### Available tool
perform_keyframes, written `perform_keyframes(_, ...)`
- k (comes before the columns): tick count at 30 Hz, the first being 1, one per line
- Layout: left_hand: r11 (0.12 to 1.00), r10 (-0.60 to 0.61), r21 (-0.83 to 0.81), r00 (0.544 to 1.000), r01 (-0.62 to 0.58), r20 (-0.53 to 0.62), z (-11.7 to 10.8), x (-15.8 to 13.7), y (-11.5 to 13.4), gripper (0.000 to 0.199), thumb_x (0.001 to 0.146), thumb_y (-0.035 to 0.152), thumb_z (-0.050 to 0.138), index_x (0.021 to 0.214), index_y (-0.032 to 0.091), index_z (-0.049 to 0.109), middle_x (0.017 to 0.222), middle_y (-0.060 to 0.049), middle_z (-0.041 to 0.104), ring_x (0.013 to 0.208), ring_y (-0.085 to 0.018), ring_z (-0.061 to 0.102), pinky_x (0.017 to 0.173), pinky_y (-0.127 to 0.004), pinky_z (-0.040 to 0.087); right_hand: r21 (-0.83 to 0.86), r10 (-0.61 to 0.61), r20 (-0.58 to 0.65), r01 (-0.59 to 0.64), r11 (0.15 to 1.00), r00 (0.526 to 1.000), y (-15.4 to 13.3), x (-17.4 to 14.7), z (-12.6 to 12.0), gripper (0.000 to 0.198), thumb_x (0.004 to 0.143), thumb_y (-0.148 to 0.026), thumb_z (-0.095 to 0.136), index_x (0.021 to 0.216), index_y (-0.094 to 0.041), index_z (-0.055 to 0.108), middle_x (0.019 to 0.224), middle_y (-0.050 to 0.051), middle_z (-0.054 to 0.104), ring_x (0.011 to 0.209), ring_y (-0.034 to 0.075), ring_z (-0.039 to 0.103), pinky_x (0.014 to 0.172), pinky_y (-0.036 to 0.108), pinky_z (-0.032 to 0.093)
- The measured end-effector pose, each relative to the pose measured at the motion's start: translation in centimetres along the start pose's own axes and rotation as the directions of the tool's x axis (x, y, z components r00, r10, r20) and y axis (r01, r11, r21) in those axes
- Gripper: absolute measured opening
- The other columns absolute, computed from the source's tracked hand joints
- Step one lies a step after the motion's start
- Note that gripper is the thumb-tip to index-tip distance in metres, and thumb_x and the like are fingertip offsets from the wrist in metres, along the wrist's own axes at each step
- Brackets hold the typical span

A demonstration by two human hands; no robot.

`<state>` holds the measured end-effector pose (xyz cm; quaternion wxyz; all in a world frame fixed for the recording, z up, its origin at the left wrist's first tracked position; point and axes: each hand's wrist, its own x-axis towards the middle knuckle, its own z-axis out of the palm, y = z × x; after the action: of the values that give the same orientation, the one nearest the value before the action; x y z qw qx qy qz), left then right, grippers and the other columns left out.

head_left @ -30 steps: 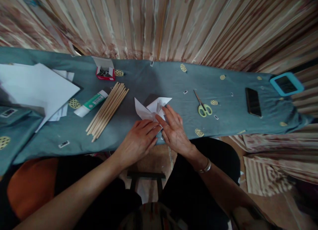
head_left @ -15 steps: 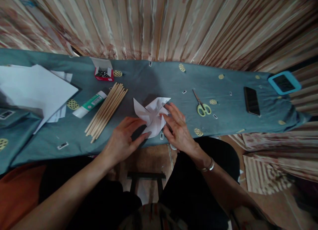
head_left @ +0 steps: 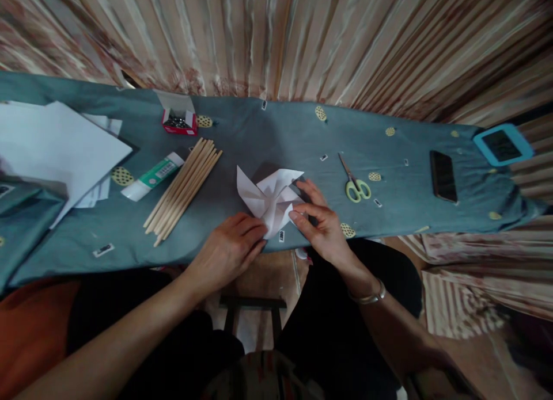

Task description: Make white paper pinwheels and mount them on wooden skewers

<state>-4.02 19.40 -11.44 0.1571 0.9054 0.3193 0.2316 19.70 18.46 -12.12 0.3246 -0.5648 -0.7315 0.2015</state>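
Thumb and finger of the right hand [head_left: 326, 230] pinch the right side of a white paper pinwheel [head_left: 272, 201], which sits in the middle of the frame. The left hand [head_left: 227, 247] has its fingers bunched at the pinwheel's bottom edge; I cannot quite tell if they pinch it or just press on it. Half a second ago, the left thumb and finger were spread apart; now they have come together. The right hand looked flatter then.

The pinwheel is thin, with pointy, curled arms. Left of it lie long, pale wooden sticks [head_left: 184, 190] in a bunch, then a smooth white and green tube [head_left: 153, 176]. Toward the upper left, a small red box [head_left: 179, 122] stands open, with shiny bits inside. Flat white sheets [head_left: 73, 152] lie piled at the far left. Right of the pinwheel are scissors [head_left: 357, 189] with light green loops, then a flat black phone [head_left: 443, 176]. Soft blue-green cloth [head_left: 397, 201] with yellow pineapples lies under everything. A wavy curtain [head_left: 268, 43] fills the top.
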Motion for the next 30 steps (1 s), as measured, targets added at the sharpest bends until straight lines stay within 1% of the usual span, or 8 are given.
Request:
perform_keyframes(4,1.0,-0.002,0.018,1.0,0.002,-0.008,0.0,0.2,0.4,0.021,0.098,0.022,0.05,0.106,0.013,0.067,0.101,-0.011,0.072,0.092,-0.024,0.065,0.081,-0.038,0.058,-0.057,0.013,-0.06,-0.017,0.998,0.998,-0.3,0.1,0.7,0.015,0.092,-0.033,0.062,0.087,-0.025,0.074,0.147,0.003,0.054,0.147,0.03,0.036,0.113,0.06,0.041)
perform_keyframes(9,1.0,0.01,0.018,0.999,-0.01,-0.03,0.3,0.3,0.8,0.026,0.099,0.022,0.049,0.118,0.01,0.062,0.102,-0.012,0.071,0.092,-0.024,0.065,0.082,-0.037,0.058,-0.174,-0.036,-0.099,0.018,0.985,0.994,-0.8,0.5,1.2,0.018,0.092,-0.033,0.062,0.083,-0.023,0.073,0.145,0.006,0.054,0.145,0.033,0.038,0.114,0.061,0.039)
perform_keyframes(15,1.0,0.013,0.024,1.0,-0.013,-0.003,1.0,0.3,0.8,0.024,0.097,0.018,0.05,0.116,0.013,0.064,0.106,-0.011,0.07,0.097,-0.025,0.064,0.084,-0.038,0.058,-0.275,-0.065,-0.108,0.032,0.961,0.992,-1.0,0.6,1.7,0.021,0.093,-0.032,0.06,0.079,-0.021,0.071,0.145,0.008,0.053,0.145,0.033,0.037,0.114,0.06,0.04)
perform_keyframes(18,1.0,0.017,0.025,1.0,-0.017,-0.007,1.1,0.4,0.9,0.025,0.095,0.016,0.053,0.117,0.01,0.063,0.108,-0.012,0.07,0.099,-0.026,0.063,0.085,-0.04,0.058,-0.283,-0.079,-0.113,0.044,0.958,0.99,-0.9,0.6,1.9,0.021,0.092,-0.034,0.061,0.08,-0.021,0.07,0.145,0.009,0.053,0.145,0.033,0.037,0.113,0.06,0.04)
perform_keyframes(23,1.0,0.019,0.025,1.0,-0.018,-0.022,1.2,0.5,1.1,0.024,0.092,0.014,0.057,0.114,0.007,0.064,0.106,-0.013,0.07,0.098,-0.027,0.063,0.087,-0.04,0.058,-0.313,-0.096,-0.118,0.054,0.948,0.988,-0.7,0.7,2.1,0.021,0.092,-0.036,0.061,0.079,-0.023,0.069,0.146,0.006,0.053,0.144,0.033,0.038,0.112,0.06,0.04)
perform_keyframes(25,0.999,0.022,0.027,0.999,-0.021,-0.026,1.2,0.5,1.1,0.024,0.092,0.014,0.058,0.114,0.007,0.064,0.105,-0.013,0.07,0.096,-0.026,0.064,0.085,-0.04,0.058,-0.301,-0.093,-0.123,0.052,0.952,0.988,-0.7,0.7,2.1,0.018,0.091,-0.035,0.063,0.078,-0.023,0.069,0.146,0.006,0.053,0.144,0.033,0.038,0.113,0.058,0.04)
perform_keyframes(30,0.999,0.021,0.035,0.999,-0.02,-0.045,1.2,0.5,1.1,0.023,0.092,0.014,0.057,0.112,0.008,0.065,0.105,-0.012,0.071,0.096,-0.026,0.064,0.085,-0.04,0.059,-0.244,-0.071,-0.127,0.038,0.969,0.989,-0.8,0.7,2.1,0.013,0.088,-0.034,0.066,0.079,-0.025,0.069,0.147,0.0,0.052,0.144,0.033,0.038,0.114,0.059,0.038)
